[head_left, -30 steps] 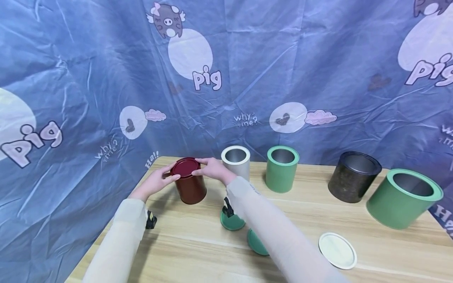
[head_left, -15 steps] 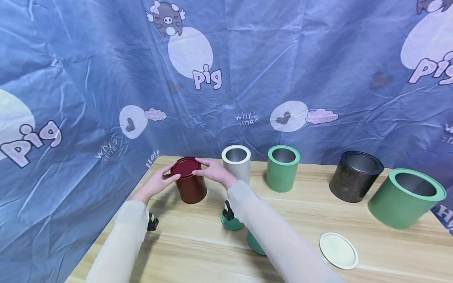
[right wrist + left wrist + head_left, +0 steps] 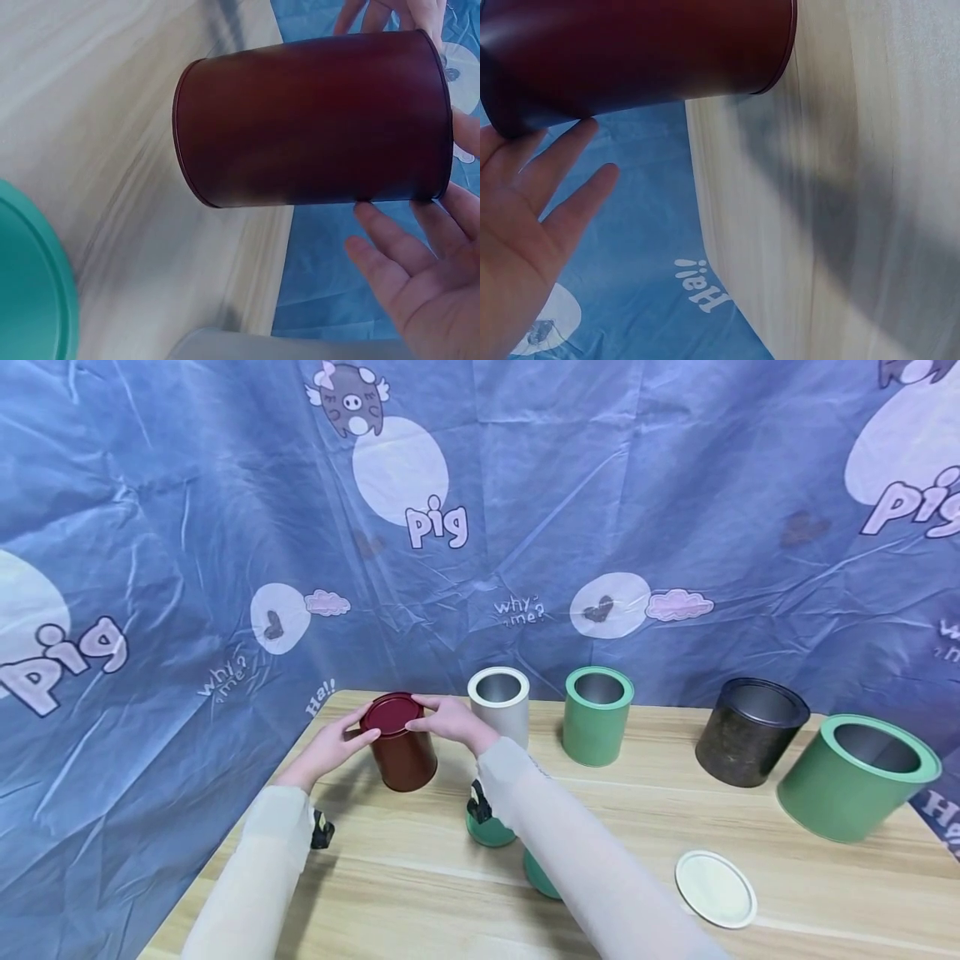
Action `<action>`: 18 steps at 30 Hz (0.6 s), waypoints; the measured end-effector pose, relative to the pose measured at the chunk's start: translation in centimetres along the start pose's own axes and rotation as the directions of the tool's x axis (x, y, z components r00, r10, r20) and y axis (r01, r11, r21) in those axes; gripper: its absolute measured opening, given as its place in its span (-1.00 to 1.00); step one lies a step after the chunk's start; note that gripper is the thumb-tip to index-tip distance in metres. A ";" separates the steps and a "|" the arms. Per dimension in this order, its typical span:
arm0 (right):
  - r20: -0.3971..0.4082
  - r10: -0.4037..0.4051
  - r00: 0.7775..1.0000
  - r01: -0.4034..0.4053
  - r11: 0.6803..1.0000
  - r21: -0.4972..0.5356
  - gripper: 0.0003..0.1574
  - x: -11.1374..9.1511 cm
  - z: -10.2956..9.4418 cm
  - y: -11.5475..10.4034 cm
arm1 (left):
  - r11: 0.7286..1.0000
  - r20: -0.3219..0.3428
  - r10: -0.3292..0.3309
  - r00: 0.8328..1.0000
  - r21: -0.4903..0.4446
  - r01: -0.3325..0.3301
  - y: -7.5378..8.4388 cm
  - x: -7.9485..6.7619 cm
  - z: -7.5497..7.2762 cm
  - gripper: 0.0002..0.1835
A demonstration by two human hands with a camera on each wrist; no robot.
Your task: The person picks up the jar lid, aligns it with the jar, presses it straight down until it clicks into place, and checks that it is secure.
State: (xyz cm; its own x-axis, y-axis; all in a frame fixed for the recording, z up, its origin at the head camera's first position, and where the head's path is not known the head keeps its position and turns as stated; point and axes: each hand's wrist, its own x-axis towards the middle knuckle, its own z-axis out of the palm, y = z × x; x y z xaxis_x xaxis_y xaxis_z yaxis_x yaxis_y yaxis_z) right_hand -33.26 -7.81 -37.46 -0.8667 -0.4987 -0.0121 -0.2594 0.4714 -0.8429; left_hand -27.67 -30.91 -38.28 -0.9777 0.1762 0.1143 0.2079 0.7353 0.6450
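Soft, fairly even light, apparently from above, fills the head view. Below the left grip and right grip, the pale sleeves nearly wash out. Dim, soft-edged shadows lie on the desk under the left grip and along its forearm. Behind both grips, creases in the blue curtain catch whitish glints. Far right of the grips, wide-angle stretch makes the large green can lean outward. Both wrist views are dimmer and softer in detail; the red can beside the grips turns almost black at its edges, with a faint sheen.
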 end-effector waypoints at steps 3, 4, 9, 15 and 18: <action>0.018 -0.001 1.000 0.001 1.000 -0.019 -0.21 -0.1 -0.2 -0.3 | 1.000 0.010 -0.003 1.000 0.012 0.003 0.1 -0.1 -0.2 -0.30; 0.023 -0.002 1.000 0.003 1.000 -0.027 -0.21 -0.1 -0.3 -0.3 | 1.000 0.012 -0.003 1.000 0.016 0.003 0.1 -0.1 -0.2 -0.30; 0.036 -0.004 0.999 0.006 0.999 -0.047 -0.21 0.0 -0.5 -0.4 | 1.000 0.023 -0.008 1.000 0.017 0.007 0.2 -0.1 -0.3 -0.30; 0.034 0.001 0.999 0.001 0.999 -0.045 -0.22 -0.1 -0.5 -0.5 | 0.999 0.045 -0.010 0.999 0.036 0.009 0.4 0.2 -0.7 -0.28; 0.043 0.001 0.999 0.002 0.999 -0.050 -0.22 -0.1 -0.5 -0.5 | 0.997 0.051 -0.018 0.999 0.078 0.014 0.5 0.3 -0.8 -0.27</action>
State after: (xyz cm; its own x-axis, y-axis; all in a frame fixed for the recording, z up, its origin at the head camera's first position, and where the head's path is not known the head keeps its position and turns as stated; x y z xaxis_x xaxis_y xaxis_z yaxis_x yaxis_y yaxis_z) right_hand -33.28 -7.62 -36.71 -0.8478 -0.5291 -0.0357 -0.2819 0.5066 -0.8148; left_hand -27.92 -31.01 -37.27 -0.9784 0.1963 0.0644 0.1963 0.7864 0.5856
